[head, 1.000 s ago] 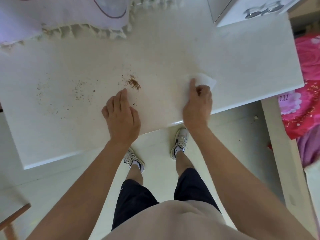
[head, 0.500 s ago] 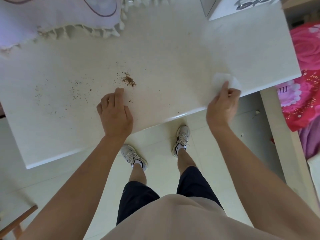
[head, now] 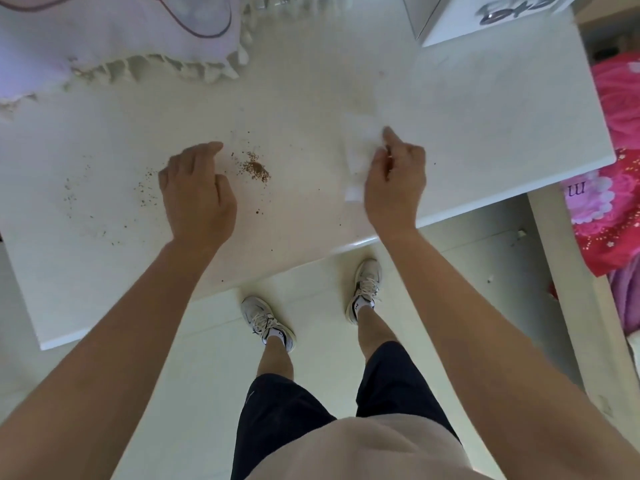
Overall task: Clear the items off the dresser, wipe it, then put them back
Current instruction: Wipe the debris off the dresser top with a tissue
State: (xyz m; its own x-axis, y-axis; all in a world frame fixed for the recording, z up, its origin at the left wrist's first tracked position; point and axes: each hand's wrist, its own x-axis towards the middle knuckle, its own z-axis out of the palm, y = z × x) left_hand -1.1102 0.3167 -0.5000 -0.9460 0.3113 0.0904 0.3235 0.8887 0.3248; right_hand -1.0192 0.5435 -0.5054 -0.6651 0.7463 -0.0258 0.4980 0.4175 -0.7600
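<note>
White laminate forms the dresser's surface (head: pixel 485 133), seen from above, with its near edge over the person's sneakers (head: pixel 266 323). On it the left hand (head: pixel 197 192) rests with fingers loosely curled and holding nothing. It sits just beside a small heap of brown crumbs (head: pixel 256 168), and finer specks (head: pixel 104 195) are scattered to its left. The right hand (head: pixel 394 178) has its fingers bunched on a white tissue (head: pixel 355 157), which is pressed to the surface not far from the front edge. Farther back lie a fringed lilac cloth (head: pixel 121 36) and a white box (head: pixel 485 19). The likely risk is that a quick sweep pushes crumbs over the near edge onto the floor. The thin tissue may also smear the crumbs, crumple or tear, and grit driven backward could lodge in the cloth's fringe.
</note>
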